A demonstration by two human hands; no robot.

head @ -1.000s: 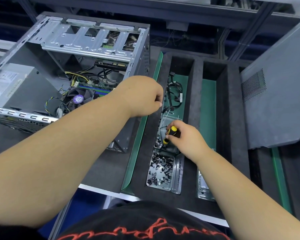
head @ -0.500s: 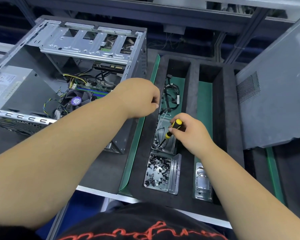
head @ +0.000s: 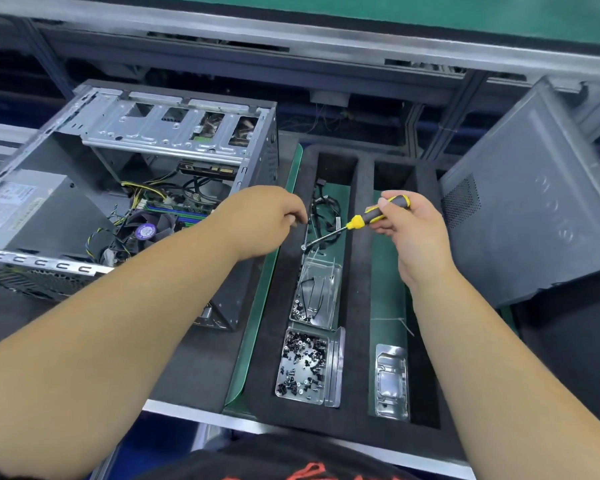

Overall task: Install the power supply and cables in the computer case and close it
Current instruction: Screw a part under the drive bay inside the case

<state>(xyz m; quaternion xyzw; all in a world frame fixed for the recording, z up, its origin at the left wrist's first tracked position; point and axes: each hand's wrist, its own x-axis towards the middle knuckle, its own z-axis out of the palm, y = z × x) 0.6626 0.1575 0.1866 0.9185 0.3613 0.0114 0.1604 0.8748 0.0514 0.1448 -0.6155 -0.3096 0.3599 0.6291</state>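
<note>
The left hand [head: 264, 223] curls its fingers out of sight (grip unclear). At nine o'clock, the power supply [head: 25, 209] label is blurred, its edge cropped.

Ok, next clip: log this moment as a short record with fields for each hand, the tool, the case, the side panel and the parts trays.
right hand: grips the screwdriver by its yellow and black handle, lifted over the foam organiser
tool tip: a screw sits at the end of the shaft
left hand: fingers curled, near the tip; whether it holds anything cannot be told
computer case: open, power supply inside at left
side panel: off, leaning at right
trays: black screws; cable ties
</note>
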